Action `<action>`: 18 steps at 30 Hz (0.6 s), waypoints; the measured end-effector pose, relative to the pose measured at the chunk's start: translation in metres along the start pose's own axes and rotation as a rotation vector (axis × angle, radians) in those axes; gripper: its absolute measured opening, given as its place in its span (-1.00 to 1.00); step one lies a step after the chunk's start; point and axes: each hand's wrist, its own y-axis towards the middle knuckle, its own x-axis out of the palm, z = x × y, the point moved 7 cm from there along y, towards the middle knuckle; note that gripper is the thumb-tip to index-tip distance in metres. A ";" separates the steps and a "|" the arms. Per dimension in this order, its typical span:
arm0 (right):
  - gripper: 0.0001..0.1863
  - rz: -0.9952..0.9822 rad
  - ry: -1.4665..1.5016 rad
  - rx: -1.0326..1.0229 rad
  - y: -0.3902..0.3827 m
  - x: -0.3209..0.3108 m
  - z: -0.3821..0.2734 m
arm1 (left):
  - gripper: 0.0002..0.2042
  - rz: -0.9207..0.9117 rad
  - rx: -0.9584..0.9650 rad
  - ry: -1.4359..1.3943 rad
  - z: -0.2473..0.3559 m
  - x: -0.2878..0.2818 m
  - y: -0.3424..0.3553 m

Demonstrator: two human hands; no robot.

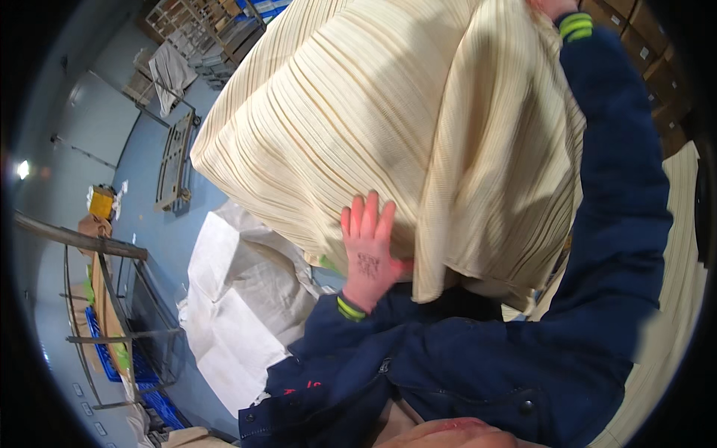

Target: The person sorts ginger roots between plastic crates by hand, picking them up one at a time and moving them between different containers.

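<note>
A large cream fabric with ribbed stripes spreads in front of me, with a loose fold hanging down its right part. My left hand, in a pink glove with dark print on its back, rests flat against the lower edge of this fabric, fingers stretched upward and thumb out to the right. At the top right my right hand reaches the fabric's far edge; the picture's border cuts it off and its fingers are hidden. Both arms wear dark blue sleeves with yellow-green cuff bands.
White sheeting lies left of my body. Beyond it are a metal frame rack with blue crates, and a flat trolley on the blue floor. Cardboard boxes are stacked far right; more striped fabric lies below them.
</note>
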 end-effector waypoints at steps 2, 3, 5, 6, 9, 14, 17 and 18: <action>-0.35 -0.099 -0.041 -0.060 -0.055 0.013 0.002 | -0.50 0.102 0.050 0.119 -0.015 0.007 0.014; -0.31 -0.134 -0.046 -0.093 -0.094 0.011 -0.007 | -0.55 0.159 0.085 0.143 -0.014 -0.005 0.020; -0.23 -0.221 0.029 -0.051 -0.163 -0.002 -0.022 | -0.61 0.287 0.108 0.095 -0.008 -0.029 0.030; -0.19 -0.251 0.011 -0.001 -0.199 -0.015 -0.039 | -0.64 0.302 0.129 0.068 -0.014 -0.031 0.029; -0.10 -0.370 0.091 0.337 -0.310 -0.032 -0.010 | -0.69 0.305 0.186 -0.047 -0.019 -0.024 0.040; -0.44 -0.150 0.429 0.775 -0.377 -0.043 0.026 | -0.76 0.287 0.169 -0.073 -0.029 -0.029 0.054; -0.65 -0.109 0.224 0.761 -0.345 -0.094 0.054 | -0.81 0.261 0.028 -0.156 -0.037 -0.046 0.062; -0.70 -0.066 0.093 0.604 -0.303 -0.114 0.044 | -0.82 0.263 0.021 -0.128 -0.037 -0.064 0.065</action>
